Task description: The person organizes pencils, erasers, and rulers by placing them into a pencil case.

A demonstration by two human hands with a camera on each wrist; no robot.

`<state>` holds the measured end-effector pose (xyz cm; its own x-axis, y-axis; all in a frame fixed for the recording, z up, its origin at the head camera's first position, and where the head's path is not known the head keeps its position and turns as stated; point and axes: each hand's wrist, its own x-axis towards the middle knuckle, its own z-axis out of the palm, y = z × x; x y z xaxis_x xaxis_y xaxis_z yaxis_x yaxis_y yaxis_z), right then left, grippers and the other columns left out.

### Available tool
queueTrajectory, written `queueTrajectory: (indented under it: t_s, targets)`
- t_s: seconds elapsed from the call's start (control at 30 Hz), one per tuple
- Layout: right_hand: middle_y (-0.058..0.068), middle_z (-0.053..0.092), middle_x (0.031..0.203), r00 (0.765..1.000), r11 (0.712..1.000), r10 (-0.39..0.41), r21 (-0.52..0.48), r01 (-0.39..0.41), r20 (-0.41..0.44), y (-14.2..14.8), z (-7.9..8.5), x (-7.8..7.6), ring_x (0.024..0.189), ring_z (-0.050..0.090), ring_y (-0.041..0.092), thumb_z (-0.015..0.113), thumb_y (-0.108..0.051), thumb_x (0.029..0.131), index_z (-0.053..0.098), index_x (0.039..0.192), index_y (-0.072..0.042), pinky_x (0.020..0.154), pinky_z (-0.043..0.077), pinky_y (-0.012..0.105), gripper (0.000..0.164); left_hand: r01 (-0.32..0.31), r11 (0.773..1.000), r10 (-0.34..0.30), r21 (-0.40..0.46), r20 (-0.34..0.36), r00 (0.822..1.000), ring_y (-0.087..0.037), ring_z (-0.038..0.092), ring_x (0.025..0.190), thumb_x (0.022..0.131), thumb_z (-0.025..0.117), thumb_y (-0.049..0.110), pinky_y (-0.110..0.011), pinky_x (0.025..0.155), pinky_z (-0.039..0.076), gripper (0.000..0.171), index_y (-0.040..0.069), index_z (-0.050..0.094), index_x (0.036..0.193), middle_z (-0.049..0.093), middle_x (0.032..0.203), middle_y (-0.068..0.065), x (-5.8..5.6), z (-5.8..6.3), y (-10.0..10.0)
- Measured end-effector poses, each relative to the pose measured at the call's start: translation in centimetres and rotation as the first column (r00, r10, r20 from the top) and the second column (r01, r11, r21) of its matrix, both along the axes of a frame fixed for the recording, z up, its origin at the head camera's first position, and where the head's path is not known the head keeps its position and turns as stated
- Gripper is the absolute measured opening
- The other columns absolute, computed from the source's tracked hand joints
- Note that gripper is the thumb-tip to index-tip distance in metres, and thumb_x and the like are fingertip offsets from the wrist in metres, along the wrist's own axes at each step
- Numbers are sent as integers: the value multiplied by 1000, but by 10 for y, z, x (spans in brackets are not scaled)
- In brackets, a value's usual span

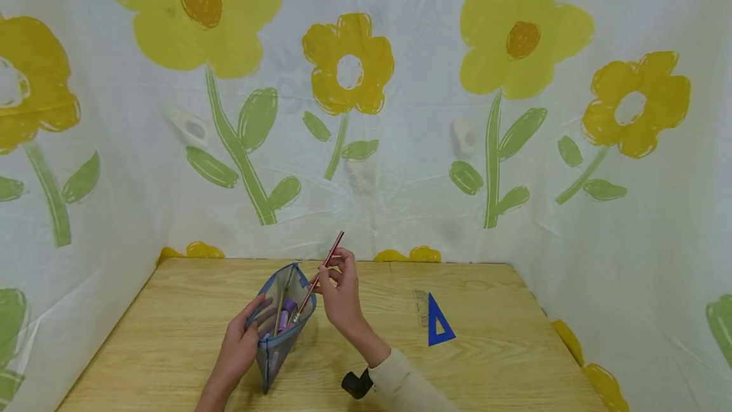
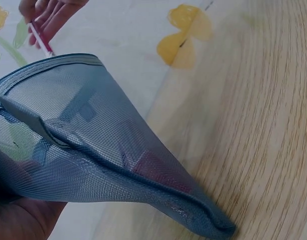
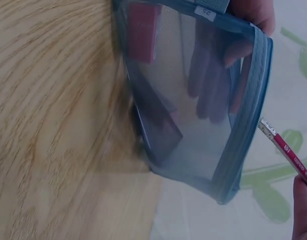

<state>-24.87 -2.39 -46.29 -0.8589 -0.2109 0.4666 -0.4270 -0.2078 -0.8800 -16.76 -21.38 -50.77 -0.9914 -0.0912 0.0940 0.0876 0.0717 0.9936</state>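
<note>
My left hand (image 1: 240, 337) grips a blue-edged mesh pencil pouch (image 1: 276, 358) by its side, mouth open and upward, tapering end down by the table. In the head view, a purple item (image 1: 290, 306) and a yellowish pencil (image 1: 280, 312) show inside. Through the mesh in the right wrist view, a red block (image 3: 142, 32) and a dark flat piece (image 3: 156, 117) appear. My right hand (image 1: 345, 294) pinches a red pencil (image 3: 292, 157), slanted with its silver-and-white end down at the pouch mouth. In the left wrist view the pencil (image 2: 41, 39) overlaps the zipper rim.
A blue set square (image 1: 439, 322) lies to the right on the wooden table (image 1: 492, 361), beside a clear protractor (image 1: 422, 307). By the right sleeve (image 1: 403, 377) is a black object (image 1: 357, 384). A flower-printed white curtain (image 1: 412, 196) rises behind the table and at both sides.
</note>
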Motion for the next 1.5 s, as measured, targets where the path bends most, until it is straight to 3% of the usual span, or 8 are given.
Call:
queueTrajectory:
  t_s: [0.1, 0.3, 0.53, 0.67, 0.83, 1.1, 1.33, 1.5]
  targets:
    - [17, 55, 109, 1000, 1000, -5, 23, 6, -27, -7, -1, 0, 86, 66, 49, 49, -8, 106, 40, 132, -6, 72, 66, 38, 27, -2, 1000, 2, 8, -13, 1000, -50, 40, 141, 98, 18, -13, -40, 108, 50, 59, -12, 19, 157, 32, 157, -33, 0, 0, 0]
    - [24, 54, 114, 1000, 997, 29, 66, -29, 2, -16, -7, 6, 91, 65, 49, 50, -7, 106, 39, 136, -6, 71, 66, 36, 32, 4, 1000, -4, 15, -31, 1000, -51, 40, 141, 97, 18, -14, -41, 109, 49, 59, -12, 18, 156, 32, 156, -34, 1, 0, 0]
    - [24, 56, 114, 996, 983, 76, 166, -81, 36, -21, -10, 11, 87, 66, 45, 51, -6, 105, 38, 139, -7, 70, 66, 44, 36, -1, 1000, 1, 3, -14, 1000, -50, 41, 141, 97, 19, -13, -43, 109, 48, 60, -12, 18, 157, 33, 157, -33, 1, 0, 0]
    - [29, 56, 115, 995, 975, 100, 198, -101, 12, -24, -10, 12, 85, 68, 38, 51, -7, 105, 39, 139, -6, 67, 66, 39, 36, -7, 1000, 7, -3, -10, 1000, -51, 41, 140, 97, 20, -13, -45, 109, 48, 60, -12, 19, 156, 33, 156, -33, 1, 1, 0]
    - [25, 56, 112, 994, 969, 109, 223, -106, -2, -29, -9, 14, 80, 67, 30, 52, -8, 105, 41, 138, -7, 64, 66, 33, 35, -6, 1000, 6, -5, 4, 1000, -50, 41, 141, 98, 20, -12, -44, 109, 48, 59, -10, 20, 157, 34, 157, -31, 0, 2, -1]
    - [20, 59, 107, 997, 971, 74, 225, -76, 18, -33, -11, 15, 79, 67, 37, 55, -5, 103, 43, 137, -1, 59, 63, 25, 36, -3, 1000, 3, -2, -9, 1000, -52, 40, 141, 97, 19, -13, -45, 109, 49, 59, -11, 20, 156, 33, 156, -33, 1, 1, -1]
    - [12, 61, 103, 996, 959, 68, 270, -81, 57, -35, -12, 16, 76, 68, 13, 58, -8, 102, 46, 138, -1, 60, 61, 20, 39, -3, 1000, 3, -4, -22, 1000, -52, 40, 141, 98, 19, -13, -45, 109, 48, 59, -12, 20, 156, 32, 156, -34, 2, 1, -2]
    - [11, 62, 105, 994, 947, 77, 307, -99, 82, -35, -12, 15, 79, 69, 12, 60, -9, 101, 46, 142, 2, 62, 62, 19, 45, -1, 1000, 1, -7, -32, 999, -53, 40, 140, 98, 19, -14, -45, 109, 48, 58, -13, 19, 156, 32, 156, -35, 3, 0, -3]
